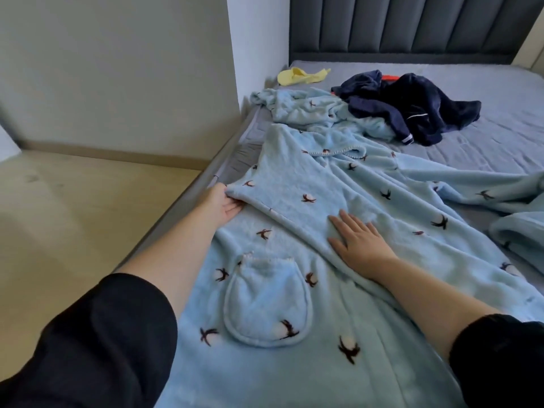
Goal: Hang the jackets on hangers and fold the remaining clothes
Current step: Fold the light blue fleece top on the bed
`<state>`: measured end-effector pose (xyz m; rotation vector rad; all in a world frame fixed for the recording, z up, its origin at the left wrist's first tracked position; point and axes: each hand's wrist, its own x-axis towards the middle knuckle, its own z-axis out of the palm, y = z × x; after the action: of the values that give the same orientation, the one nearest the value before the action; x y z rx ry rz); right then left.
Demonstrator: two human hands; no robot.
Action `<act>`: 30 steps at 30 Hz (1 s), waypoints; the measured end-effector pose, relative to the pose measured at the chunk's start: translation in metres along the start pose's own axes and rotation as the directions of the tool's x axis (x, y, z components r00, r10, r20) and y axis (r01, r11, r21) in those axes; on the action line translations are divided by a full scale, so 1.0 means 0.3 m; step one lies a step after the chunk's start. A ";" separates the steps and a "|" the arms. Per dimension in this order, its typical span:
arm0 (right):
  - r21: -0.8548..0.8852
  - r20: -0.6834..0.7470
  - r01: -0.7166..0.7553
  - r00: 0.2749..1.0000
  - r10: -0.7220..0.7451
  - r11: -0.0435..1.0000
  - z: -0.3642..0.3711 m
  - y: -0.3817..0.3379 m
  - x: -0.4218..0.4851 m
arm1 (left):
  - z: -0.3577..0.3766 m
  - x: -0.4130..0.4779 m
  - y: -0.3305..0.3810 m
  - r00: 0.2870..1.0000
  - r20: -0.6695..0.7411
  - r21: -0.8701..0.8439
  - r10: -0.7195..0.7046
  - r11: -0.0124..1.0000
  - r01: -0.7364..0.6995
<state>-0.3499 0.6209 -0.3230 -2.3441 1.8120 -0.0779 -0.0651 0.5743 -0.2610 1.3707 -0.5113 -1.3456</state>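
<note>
A fluffy light-blue robe (294, 290) with dark bird-like marks and a round pocket lies spread along the bed. One sleeve is folded across its front. My left hand (226, 203) grips the end of that sleeve near the bed's left edge, fingers tucked under the fabric. My right hand (357, 238) lies flat on the folded sleeve with fingers straight, pressing it down. A second light-blue piece (303, 108) is bunched further up the bed. A dark navy garment (412, 108) lies crumpled beyond it, with a small yellow piece (297, 76) near the wall.
The grey mattress (500, 92) runs to a dark padded headboard (412, 22). A white wall corner (256, 39) stands at the bed's left. Pale wooden floor (73, 207) lies to the left. More blue fabric (518, 234) is folded at the right edge.
</note>
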 end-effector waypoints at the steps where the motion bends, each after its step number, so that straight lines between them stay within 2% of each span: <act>1: -0.001 0.001 -0.003 1.000 0.003 1.000 0.000 -0.003 -0.001 | 0.005 -0.015 -0.013 0.991 -0.062 0.220 0.118 0.970 -0.102; 2: -0.001 0.000 -0.005 1.000 0.005 1.000 -0.002 -0.007 -0.001 | 0.005 -0.026 -0.027 0.932 -0.118 0.494 0.342 0.834 -0.243; 3: -0.002 -0.003 -0.006 1.000 0.006 1.000 -0.004 -0.011 0.000 | 0.001 -0.027 -0.043 0.801 -0.062 0.737 0.595 0.569 -0.365; 4: -0.005 -0.007 -0.007 1.000 0.007 1.000 -0.005 -0.014 0.002 | 0.004 -0.036 -0.059 0.652 0.108 0.840 0.750 0.282 -0.464; 5: -0.009 -0.010 -0.008 1.000 0.008 1.000 -0.005 -0.018 0.003 | 0.019 -0.049 -0.080 0.537 0.307 0.828 0.785 0.058 -0.558; 6: -0.011 -0.013 -0.011 1.000 0.010 1.000 -0.004 -0.021 0.004 | 0.042 -0.048 -0.106 0.469 0.497 0.768 0.730 -0.118 -0.630; 7: -0.012 -0.019 -0.014 1.000 0.014 1.000 -0.003 -0.025 0.002 | 0.073 -0.040 -0.135 0.445 0.647 0.700 0.619 -0.253 -0.668; 8: -0.013 -0.030 -0.018 0.999 0.017 1.000 -0.001 -0.028 0.001 | 0.104 -0.036 -0.171 0.477 0.730 0.664 0.490 -0.343 -0.664; 9: -0.016 -0.044 -0.021 0.999 0.020 1.000 0.001 -0.031 0.000 | 0.128 -0.034 -0.208 0.541 0.746 0.665 0.387 -0.394 -0.635; 10: -0.016 -0.056 -0.024 0.998 0.023 1.000 0.004 -0.033 -0.002 | 0.143 -0.026 -0.235 0.620 0.714 0.698 0.326 -0.409 -0.588; 12: -0.007 -0.064 -0.025 0.998 0.024 1.000 0.006 -0.029 -0.003 | 0.125 0.001 -0.255 0.763 0.578 0.806 0.291 -0.354 -0.475; 14: 0.016 -0.078 -0.054 0.995 0.055 0.998 0.004 -0.020 -0.007 | 0.067 0.023 -0.233 0.840 0.449 0.872 0.304 -0.352 -0.339; 16: 0.046 -0.132 -0.134 0.981 0.139 0.990 0.001 -0.020 -0.018 | -0.001 0.036 -0.193 0.881 0.342 0.895 0.325 -0.397 -0.201; 18: 0.078 -0.185 -0.193 0.961 0.205 0.978 -0.002 -0.029 -0.020 | -0.044 0.041 -0.164 0.899 0.267 0.902 0.348 -0.419 -0.105; 20: 0.080 -0.189 -0.192 0.961 0.204 0.978 -0.012 -0.036 -0.009 | -0.038 0.047 -0.154 0.879 0.279 0.901 0.386 -0.422 -0.101; 22: 0.076 -0.185 -0.171 0.966 0.182 0.982 -0.032 -0.026 0.028 | 0.021 0.057 -0.153 0.833 0.361 0.897 0.418 -0.401 -0.187; 25: 0.078 -0.198 -0.135 0.969 0.148 0.988 -0.071 0.000 0.110 | 0.179 0.083 -0.171 0.815 0.449 0.883 0.367 -0.324 -0.340; 28: 0.070 -0.150 -0.135 0.978 0.144 0.988 -0.095 0.052 0.153 | 0.322 0.102 -0.195 0.805 0.490 0.864 0.334 -0.311 -0.397; 30: 0.031 -0.103 -0.185 0.977 0.187 0.982 -0.097 0.121 0.139 | 0.389 0.114 -0.208 0.811 0.500 0.858 0.304 -0.300 -0.417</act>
<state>-0.3781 0.5687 -0.3034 -2.1819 2.0609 -0.1989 -0.1831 0.5191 -0.3020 2.0065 -2.2692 -0.0891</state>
